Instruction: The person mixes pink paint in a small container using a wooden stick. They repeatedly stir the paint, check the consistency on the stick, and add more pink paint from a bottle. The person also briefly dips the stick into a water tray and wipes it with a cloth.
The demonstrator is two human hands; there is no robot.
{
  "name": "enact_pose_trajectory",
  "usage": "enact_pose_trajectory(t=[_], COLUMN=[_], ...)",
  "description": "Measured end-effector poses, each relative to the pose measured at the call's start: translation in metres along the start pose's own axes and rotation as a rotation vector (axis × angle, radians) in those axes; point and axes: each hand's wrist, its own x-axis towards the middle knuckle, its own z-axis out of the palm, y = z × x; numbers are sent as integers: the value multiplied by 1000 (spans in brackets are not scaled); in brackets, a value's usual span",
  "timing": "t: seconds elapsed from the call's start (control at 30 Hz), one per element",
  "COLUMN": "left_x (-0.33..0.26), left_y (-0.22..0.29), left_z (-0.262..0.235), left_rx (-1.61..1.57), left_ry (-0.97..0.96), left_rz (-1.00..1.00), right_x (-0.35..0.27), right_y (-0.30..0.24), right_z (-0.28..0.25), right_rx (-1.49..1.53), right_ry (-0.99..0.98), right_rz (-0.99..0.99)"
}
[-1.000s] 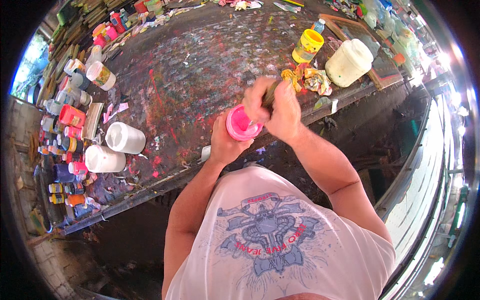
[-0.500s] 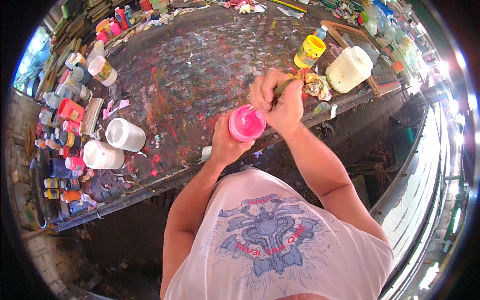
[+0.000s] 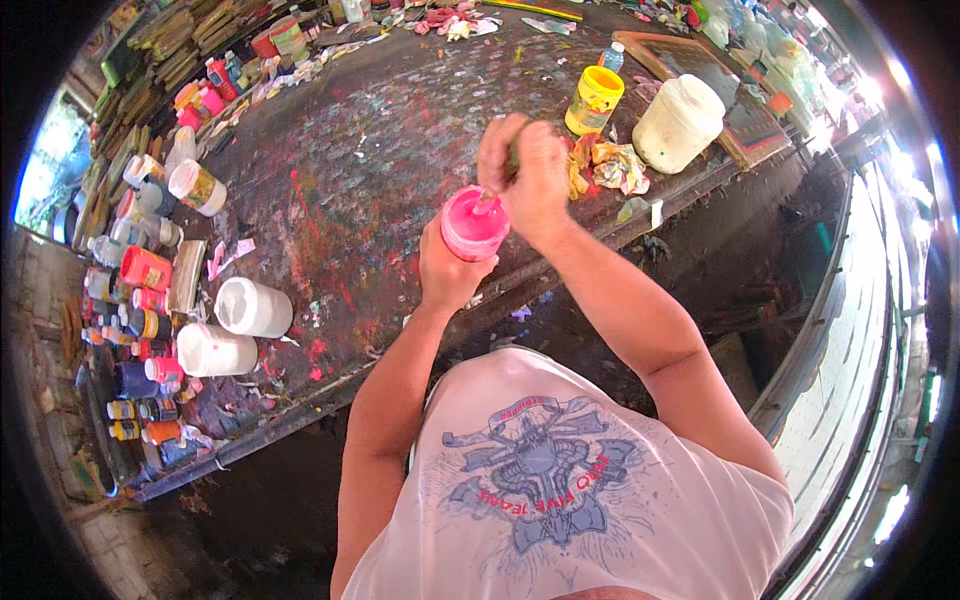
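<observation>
My left hand [image 3: 447, 275] grips a small pink paint pot [image 3: 474, 223] from below, holding it above the near edge of the paint-stained table [image 3: 380, 150]. My right hand [image 3: 528, 175] is closed around a thin stick [image 3: 487, 203] whose lower end dips into the pink paint. The stick's upper part is hidden inside my fist. Both hands are close together over the pot.
Two white tubs [image 3: 250, 306] lie on their sides at the left, beside several small paint jars [image 3: 140, 300]. A yellow pot [image 3: 594, 98], a large white jug [image 3: 678, 122] and crumpled stained rags [image 3: 610, 165] sit at the right. A dark framed board [image 3: 720, 90] lies behind.
Both hands with the pink pot have stayed together; the right hand has shifted slightly around the pot's mouth with the stick. My view has tilted a little.
</observation>
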Motion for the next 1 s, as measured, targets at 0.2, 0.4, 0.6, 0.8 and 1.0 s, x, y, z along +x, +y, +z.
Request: enact_pose_trajectory(t=[0.2, 0.4, 0.6, 0.8, 1.0], left_x=[-2, -13, -1, 34, 37], left_y=[-5, 5, 59, 146, 147], left_z=[-13, -40, -59, -45, -37], left_rx=[-108, 256, 404, 421, 420], left_ry=[-112, -87, -32, -47, -100], left_rz=[-211, -100, 185, 441, 411], right_x=[36, 69, 73, 72, 68], right_y=[-30, -91, -128, -96, -105], right_z=[-7, 0, 16, 19, 15], right_rx=[271, 395, 448, 373, 253], right_ry=[-22, -145, -99, -182, -187], right_rz=[125, 125, 227, 262, 250])
